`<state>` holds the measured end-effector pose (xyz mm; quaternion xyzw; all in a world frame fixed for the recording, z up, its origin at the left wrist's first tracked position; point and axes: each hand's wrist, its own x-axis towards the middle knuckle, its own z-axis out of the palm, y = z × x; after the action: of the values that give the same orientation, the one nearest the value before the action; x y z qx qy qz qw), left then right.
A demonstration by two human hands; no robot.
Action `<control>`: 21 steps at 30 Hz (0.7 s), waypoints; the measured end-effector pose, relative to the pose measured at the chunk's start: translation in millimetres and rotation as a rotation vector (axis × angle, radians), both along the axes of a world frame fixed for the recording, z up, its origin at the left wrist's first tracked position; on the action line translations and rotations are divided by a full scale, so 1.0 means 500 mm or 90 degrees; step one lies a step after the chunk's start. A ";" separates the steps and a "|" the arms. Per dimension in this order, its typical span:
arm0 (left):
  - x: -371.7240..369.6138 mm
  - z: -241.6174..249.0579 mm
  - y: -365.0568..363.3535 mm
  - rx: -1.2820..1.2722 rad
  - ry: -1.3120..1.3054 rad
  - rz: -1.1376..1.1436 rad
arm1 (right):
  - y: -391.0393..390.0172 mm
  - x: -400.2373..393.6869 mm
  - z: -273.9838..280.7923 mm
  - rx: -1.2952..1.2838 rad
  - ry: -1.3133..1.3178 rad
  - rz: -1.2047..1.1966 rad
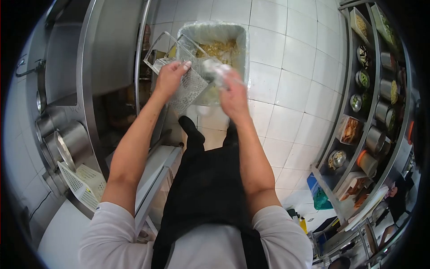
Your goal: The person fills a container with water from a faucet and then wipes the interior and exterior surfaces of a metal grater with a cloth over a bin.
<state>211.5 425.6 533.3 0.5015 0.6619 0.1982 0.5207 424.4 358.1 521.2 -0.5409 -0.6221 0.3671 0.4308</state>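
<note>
The left hand (169, 78) is closed around the top edge of a clear tub (172, 56), fingers curled over its rim, and holds it tilted above a lined bin (242, 40) on the tiled floor (286, 116). A perforated metal insert (190, 87) hangs from the tub's lower side, just under the left hand and over the bin's near rim. The right hand (232, 92) is beside it, over the bin's near edge, fingers closed on something pale and blurred; what it is cannot be told. The bin's bag holds yellowish scraps (219, 48) toward its far end.

Both forearms reach forward from white sleeves, over a black apron (206, 188). A black shoe (190, 127) stands on the floor just short of the bin. On the left, a steel bench (67, 58) carries round steel pots (67, 139) along its near edge, with a white basket (85, 184) beside them. On the right, a rack (358, 116) holds containers of food.
</note>
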 end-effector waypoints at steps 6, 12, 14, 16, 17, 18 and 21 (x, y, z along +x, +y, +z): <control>-0.013 -0.023 -0.035 0.220 0.022 -0.016 | 0.040 -0.050 -0.208 -0.149 -0.012 0.030; 0.013 0.004 -0.026 0.206 0.140 -0.022 | 0.021 -0.077 -0.168 -0.175 0.026 0.007; 0.000 -0.010 -0.023 0.218 0.150 -0.057 | 0.008 -0.084 -0.136 -0.112 0.088 -0.007; -0.008 -0.006 -0.023 0.205 0.155 -0.079 | 0.010 -0.082 -0.207 -0.188 0.151 -0.070; -0.005 0.001 -0.017 0.192 0.154 -0.081 | 0.025 -0.074 -0.240 -0.223 0.183 -0.102; -0.005 0.005 -0.015 0.173 0.153 -0.084 | 0.038 -0.065 -0.245 -0.267 0.111 -0.094; -0.024 -0.007 0.020 0.122 0.120 -0.103 | 0.040 -0.052 -0.266 -0.365 -0.014 -0.082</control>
<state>199.4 435.6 530.0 0.6171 0.6435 0.1700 0.4198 398.4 378.2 388.1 -0.6832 -0.4619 0.4938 0.2758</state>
